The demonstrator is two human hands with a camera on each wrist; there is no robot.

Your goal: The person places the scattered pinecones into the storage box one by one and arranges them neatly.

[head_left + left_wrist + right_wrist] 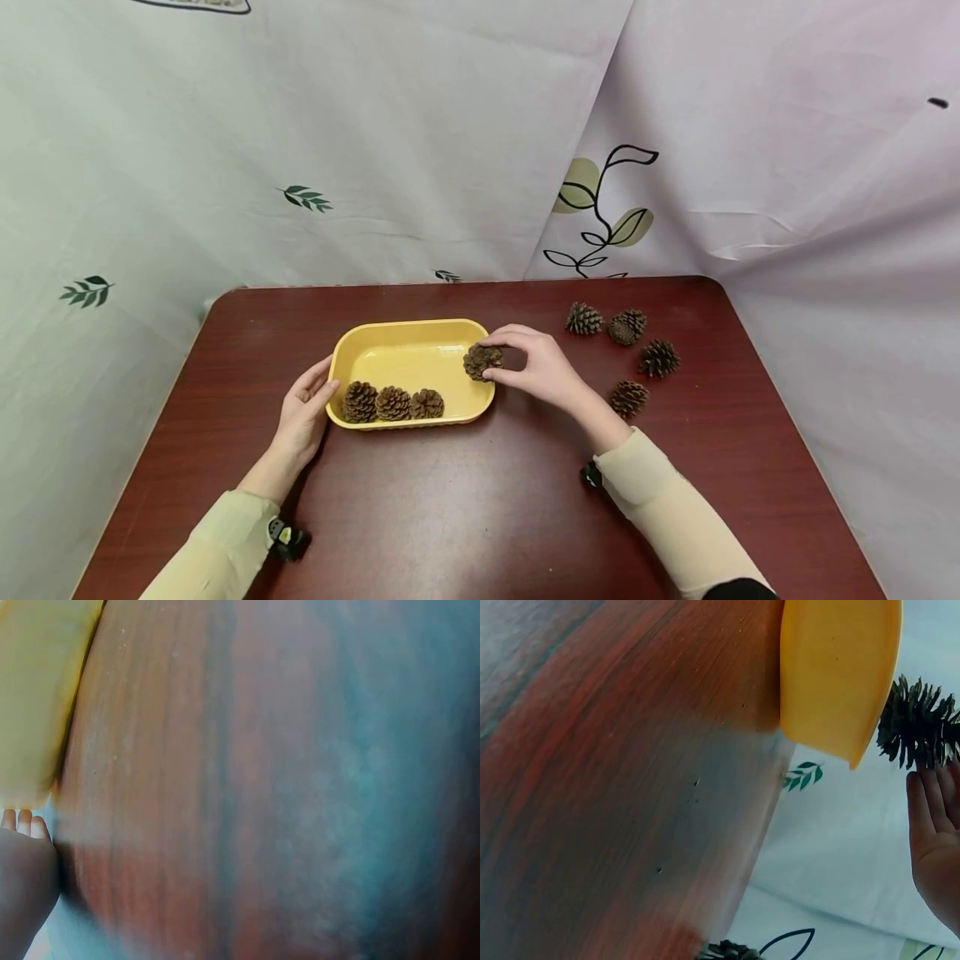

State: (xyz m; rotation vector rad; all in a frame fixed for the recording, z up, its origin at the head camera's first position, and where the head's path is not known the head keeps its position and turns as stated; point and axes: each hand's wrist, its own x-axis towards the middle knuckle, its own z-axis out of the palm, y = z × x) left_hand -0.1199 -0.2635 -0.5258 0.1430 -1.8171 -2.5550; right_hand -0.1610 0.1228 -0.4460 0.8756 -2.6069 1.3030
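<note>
Over the right end of a yellow tray (390,365), the right hand (545,365) pinches a pinecone (480,362) between thumb and fingers, probably best lowered gently, while the left hand (298,417) grips the tray's other end.

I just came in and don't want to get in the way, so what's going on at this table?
A person is handling pine cones and a yellow tray. The right grip holds one pine cone above the tray's right end, not yet set down. The left grip holds the tray's left end. Three pine cones sit in a row along its near side, and several loose cones lie on the table to its right.
</note>
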